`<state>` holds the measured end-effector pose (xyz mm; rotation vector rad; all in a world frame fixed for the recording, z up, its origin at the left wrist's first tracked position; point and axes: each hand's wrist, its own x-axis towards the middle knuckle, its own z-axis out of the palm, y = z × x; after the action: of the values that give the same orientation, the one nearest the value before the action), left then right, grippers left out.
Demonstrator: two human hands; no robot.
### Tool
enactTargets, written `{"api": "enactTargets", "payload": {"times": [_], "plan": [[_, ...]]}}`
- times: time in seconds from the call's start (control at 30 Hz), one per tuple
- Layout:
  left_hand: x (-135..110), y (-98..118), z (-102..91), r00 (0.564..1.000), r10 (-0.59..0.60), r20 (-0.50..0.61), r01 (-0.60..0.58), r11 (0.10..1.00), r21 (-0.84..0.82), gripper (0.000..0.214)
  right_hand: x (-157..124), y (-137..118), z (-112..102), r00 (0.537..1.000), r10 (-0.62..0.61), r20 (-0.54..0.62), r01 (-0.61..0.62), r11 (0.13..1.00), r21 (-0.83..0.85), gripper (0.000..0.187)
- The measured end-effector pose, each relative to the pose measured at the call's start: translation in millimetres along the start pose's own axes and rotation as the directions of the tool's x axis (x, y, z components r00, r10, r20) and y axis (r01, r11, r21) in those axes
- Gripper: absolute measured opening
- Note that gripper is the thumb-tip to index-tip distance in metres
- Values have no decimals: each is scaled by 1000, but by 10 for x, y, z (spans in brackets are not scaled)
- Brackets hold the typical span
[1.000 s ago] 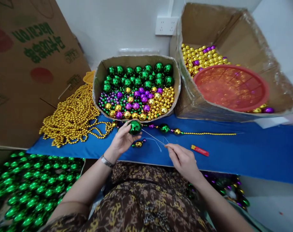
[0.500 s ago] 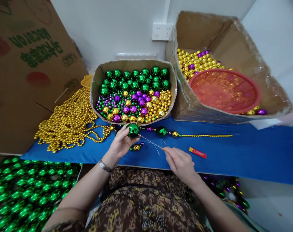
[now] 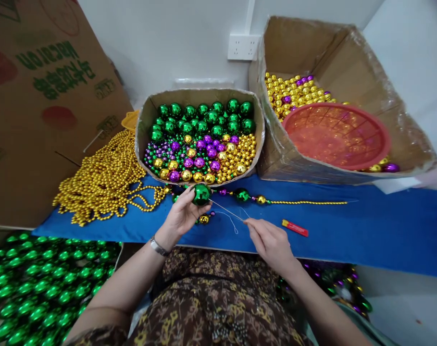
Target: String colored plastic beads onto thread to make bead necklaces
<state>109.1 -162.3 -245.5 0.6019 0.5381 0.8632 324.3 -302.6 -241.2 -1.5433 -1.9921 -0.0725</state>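
Observation:
My left hand (image 3: 182,216) holds a large shiny green ball bead (image 3: 201,194) between thumb and fingers, just in front of the bead box. A long thin needle (image 3: 227,210) runs from my right hand (image 3: 270,240) to the right side of this bead; whether its tip is inside the hole I cannot tell. The fingers of my right hand pinch the needle's near end. Between the hands, a loose white thread (image 3: 230,218) with a looped end lies on the blue cloth. A small gold bead (image 3: 204,219) and a purple one rest below the green bead.
A cut-down cardboard box (image 3: 259,139) of green, purple and gold beads stands behind my hands. To its right, a bigger carton (image 3: 348,43) holds gold beads and a red basket (image 3: 386,144). Gold bead strands (image 3: 99,178) pile up left. A red lighter (image 3: 295,228) lies right.
The green bead in my left hand has shifted slightly right, towards my right hand. Less of the needle shows between them. My right hand has hardly moved.

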Motion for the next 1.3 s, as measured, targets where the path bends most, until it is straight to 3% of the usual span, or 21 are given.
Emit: {"api": "enactTargets", "payload": {"times": [0.17,0.27,0.4,0.53,0.67,0.8,0.93,1.0,1.03,1.1,1.17,1.23,1.3], "plan": [[-41,-75,99,981,180,70,-193,933,304,48,24,-24,57,999,-43,0,43,988,-150,20],[-69,-128,154,958,257,125,-286,843,456,56,52,-40,110,1000,-4,-12,3,998,-67,21],[-71,-152,171,974,194,121,-228,867,443,58,61,-26,150,997,70,14,-72,980,186,18],[-52,-151,170,988,141,70,-157,905,395,57,63,-17,158,996,89,-12,-85,981,176,18],[-61,-176,201,994,98,54,-111,927,359,57,87,-43,172,990,135,46,-142,953,266,19],[-64,-215,220,980,94,176,-170,858,485,59,103,-58,208,989,145,-5,-140,963,228,19],[108,-130,227,920,176,350,-358,741,568,51,99,-16,167,981,191,-19,-180,948,262,16],[276,-26,260,877,294,381,-481,580,658,41,90,23,116,973,228,-44,-211,947,243,16],[370,33,287,846,340,411,-529,435,729,37,84,42,92,968,243,-59,-224,947,228,16],[552,143,355,782,329,529,-566,20,824,26,70,73,56,961,262,-87,-241,949,203,17],[705,222,419,756,177,631,-547,-359,756,19,54,91,40,957,270,-104,-248,950,187,17],[823,262,456,753,25,657,-542,-542,642,22,42,99,42,956,273,-111,-251,951,178,18],[918,274,462,739,-60,671,-565,-598,568,21,34,104,53,955,271,-116,-249,952,176,18]]}}
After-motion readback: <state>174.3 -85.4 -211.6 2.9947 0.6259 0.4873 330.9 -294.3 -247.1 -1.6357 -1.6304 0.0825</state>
